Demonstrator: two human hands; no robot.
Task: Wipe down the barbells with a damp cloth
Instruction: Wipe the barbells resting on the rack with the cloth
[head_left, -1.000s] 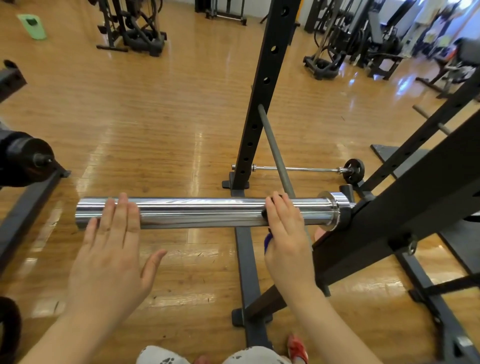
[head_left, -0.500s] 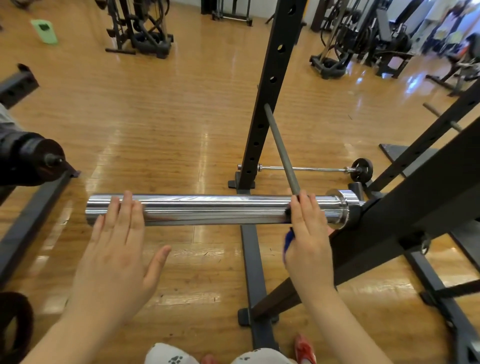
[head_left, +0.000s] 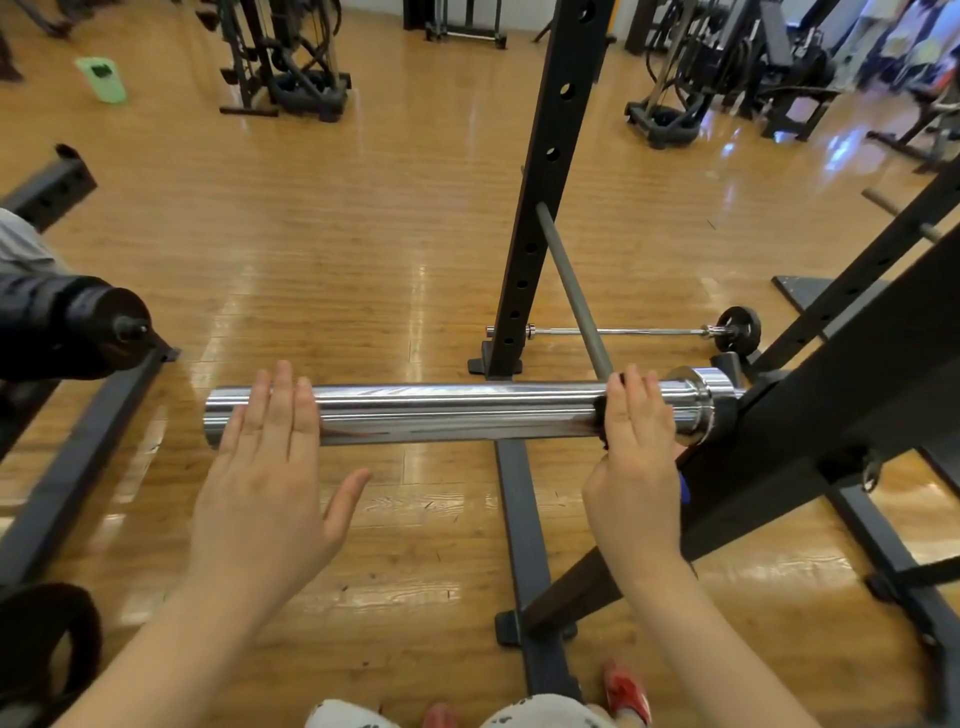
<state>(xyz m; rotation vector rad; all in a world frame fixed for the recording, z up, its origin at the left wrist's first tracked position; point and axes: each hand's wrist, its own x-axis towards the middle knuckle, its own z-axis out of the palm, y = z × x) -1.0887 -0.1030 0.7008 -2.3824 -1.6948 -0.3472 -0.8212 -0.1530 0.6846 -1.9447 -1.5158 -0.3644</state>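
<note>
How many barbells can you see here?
2: the chrome barbell sleeve under both hands, racked, and a thin barbell lying on the floor behind the upright. Others may be hidden.

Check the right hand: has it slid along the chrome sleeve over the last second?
Yes. The right hand slid rightward along the chrome sleeve, toward the collar; its gap to the collar has shrunk.

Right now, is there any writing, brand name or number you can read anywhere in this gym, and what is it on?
None can be read.
Chrome barbell sleeve: only glare and reflections, no engraving shows.
Black rack upright: holes, no numbers visible beside them.
Green object on the floor: a dark patch, too blurred to read.
Small plate on the far barbell: too small to tell.
</note>
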